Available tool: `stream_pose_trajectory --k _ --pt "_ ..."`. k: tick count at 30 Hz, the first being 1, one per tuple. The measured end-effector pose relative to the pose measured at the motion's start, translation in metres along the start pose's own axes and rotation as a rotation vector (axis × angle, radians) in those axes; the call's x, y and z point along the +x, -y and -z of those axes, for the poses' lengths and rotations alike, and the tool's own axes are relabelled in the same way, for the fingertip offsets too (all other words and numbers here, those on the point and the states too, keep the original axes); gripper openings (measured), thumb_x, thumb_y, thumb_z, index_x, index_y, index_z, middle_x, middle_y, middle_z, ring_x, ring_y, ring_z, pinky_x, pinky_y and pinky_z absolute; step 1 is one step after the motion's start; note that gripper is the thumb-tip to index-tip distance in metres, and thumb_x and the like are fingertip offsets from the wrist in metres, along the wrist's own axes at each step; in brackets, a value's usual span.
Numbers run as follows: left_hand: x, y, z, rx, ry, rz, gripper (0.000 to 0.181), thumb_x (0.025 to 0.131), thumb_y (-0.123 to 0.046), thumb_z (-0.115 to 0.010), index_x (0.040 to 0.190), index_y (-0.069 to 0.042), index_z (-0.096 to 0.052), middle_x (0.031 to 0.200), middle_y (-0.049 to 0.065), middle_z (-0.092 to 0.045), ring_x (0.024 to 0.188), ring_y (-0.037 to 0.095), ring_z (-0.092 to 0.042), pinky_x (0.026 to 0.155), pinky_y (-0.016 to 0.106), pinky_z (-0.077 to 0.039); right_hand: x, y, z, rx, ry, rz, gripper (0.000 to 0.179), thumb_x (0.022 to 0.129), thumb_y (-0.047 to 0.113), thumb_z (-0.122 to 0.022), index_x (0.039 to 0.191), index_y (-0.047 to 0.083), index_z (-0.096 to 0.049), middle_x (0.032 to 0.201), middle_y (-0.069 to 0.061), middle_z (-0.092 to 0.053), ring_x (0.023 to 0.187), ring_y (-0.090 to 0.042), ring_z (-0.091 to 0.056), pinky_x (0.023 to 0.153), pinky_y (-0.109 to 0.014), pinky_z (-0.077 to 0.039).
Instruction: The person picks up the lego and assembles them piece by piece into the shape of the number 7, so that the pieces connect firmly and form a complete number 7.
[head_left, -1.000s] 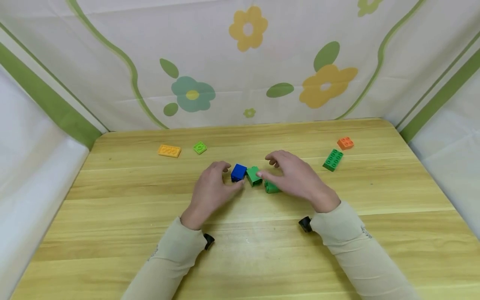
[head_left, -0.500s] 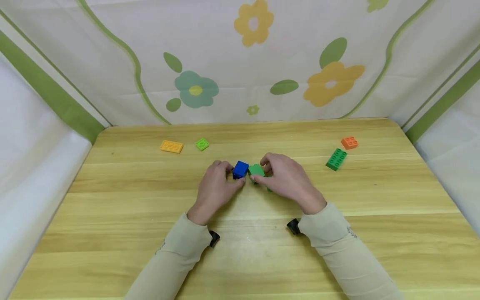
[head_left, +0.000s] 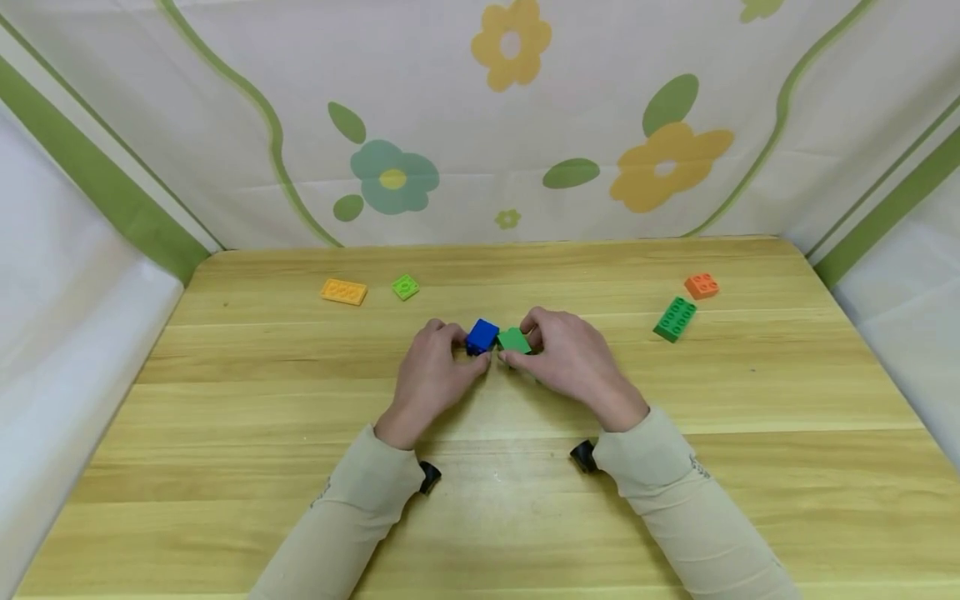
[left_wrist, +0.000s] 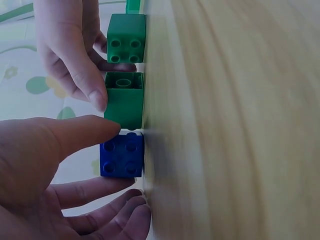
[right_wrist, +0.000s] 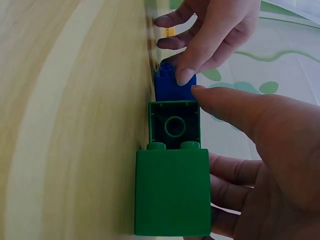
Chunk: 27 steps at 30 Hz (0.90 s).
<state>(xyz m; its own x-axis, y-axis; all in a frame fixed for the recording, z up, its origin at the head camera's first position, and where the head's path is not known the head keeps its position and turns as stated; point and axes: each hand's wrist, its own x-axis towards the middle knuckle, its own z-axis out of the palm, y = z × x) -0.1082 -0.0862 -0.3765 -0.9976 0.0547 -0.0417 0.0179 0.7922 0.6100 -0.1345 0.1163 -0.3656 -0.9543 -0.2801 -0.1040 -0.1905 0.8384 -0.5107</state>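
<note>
My left hand (head_left: 435,375) holds a blue brick (head_left: 482,336) between thumb and index finger, the other fingers hanging loosely below in the left wrist view. That brick's studs (left_wrist: 120,155) face toward me. My right hand (head_left: 573,358) has thumb and fingers at opposite sides of a green brick (head_left: 513,340), which lies on its side, its hollow underside (right_wrist: 175,125) seen in the right wrist view. Blue and green bricks sit corner to corner on the table. A second green brick (right_wrist: 172,192) stands close beside the first; the right hand hides it from the head view.
At the back left of the wooden table (head_left: 225,433) lie a yellow-orange flat brick (head_left: 344,291) and a lime square plate (head_left: 406,287). A long green brick (head_left: 676,319) and an orange brick (head_left: 701,286) lie at the back right. A flowered cloth (head_left: 450,108) hangs behind.
My right hand has moved left and closed its thumb and fingers about the middle green brick, covering the second green one. The left hand stays at the blue brick. The head view shifted slightly.
</note>
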Motion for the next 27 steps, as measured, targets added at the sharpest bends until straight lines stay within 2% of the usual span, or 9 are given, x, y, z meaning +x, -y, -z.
stream_pose_trajectory --k 9,14,19,24,27 --pt "0.0001 -0.0022 -0.0011 -0.006 -0.023 0.024 0.042 0.095 -0.027 -0.083 0.125 0.002 -0.075 0.122 0.017 -0.068 0.108 0.032 -0.066 0.095 0.048 -0.060 -0.0007 -0.0003 -0.0001 0.006 0.008 -0.007 0.046 0.095 0.047 -0.081 0.122 0.011 -0.072 0.107 -0.004 -0.080 0.099 -0.024 -0.074 0.087 -0.043 -0.059" --pt "-0.0015 -0.0007 -0.0012 -0.064 -0.049 0.027 0.041 0.094 -0.022 -0.082 0.126 0.002 -0.073 0.125 0.018 -0.069 0.112 0.034 -0.067 0.099 0.048 -0.059 -0.0011 -0.0009 -0.0005 0.015 0.009 -0.007 0.044 0.095 0.048 -0.081 0.119 0.012 -0.073 0.105 -0.003 -0.080 0.098 -0.024 -0.073 0.087 -0.044 -0.059" --pt "-0.0025 0.0003 0.0007 -0.126 -0.091 -0.019 0.037 0.093 -0.016 -0.082 0.122 0.003 -0.071 0.121 0.019 -0.070 0.108 0.034 -0.067 0.094 0.046 -0.060 -0.0004 -0.0026 -0.0012 0.021 0.003 -0.002 0.043 0.094 0.048 -0.081 0.117 0.013 -0.073 0.104 -0.002 -0.079 0.097 -0.023 -0.073 0.088 -0.043 -0.058" --pt "-0.0029 0.0021 -0.0004 -0.198 -0.092 -0.050 0.036 0.092 -0.012 -0.082 0.120 0.003 -0.067 0.119 0.019 -0.070 0.101 0.032 -0.071 0.087 0.043 -0.063 0.0001 -0.0035 -0.0026 0.028 -0.002 -0.002 0.040 0.094 0.048 -0.082 0.115 0.014 -0.074 0.103 -0.001 -0.079 0.095 -0.021 -0.072 0.085 -0.041 -0.058" --pt "-0.0034 0.0013 -0.0003 -0.233 -0.089 -0.047 0.038 0.091 -0.010 -0.082 0.122 0.004 -0.065 0.120 0.020 -0.070 0.100 0.032 -0.073 0.088 0.043 -0.065 0.0001 -0.0040 -0.0031 0.032 -0.006 -0.002 0.039 0.093 0.048 -0.082 0.113 0.015 -0.075 0.102 0.000 -0.079 0.093 -0.020 -0.071 0.084 -0.040 -0.057"
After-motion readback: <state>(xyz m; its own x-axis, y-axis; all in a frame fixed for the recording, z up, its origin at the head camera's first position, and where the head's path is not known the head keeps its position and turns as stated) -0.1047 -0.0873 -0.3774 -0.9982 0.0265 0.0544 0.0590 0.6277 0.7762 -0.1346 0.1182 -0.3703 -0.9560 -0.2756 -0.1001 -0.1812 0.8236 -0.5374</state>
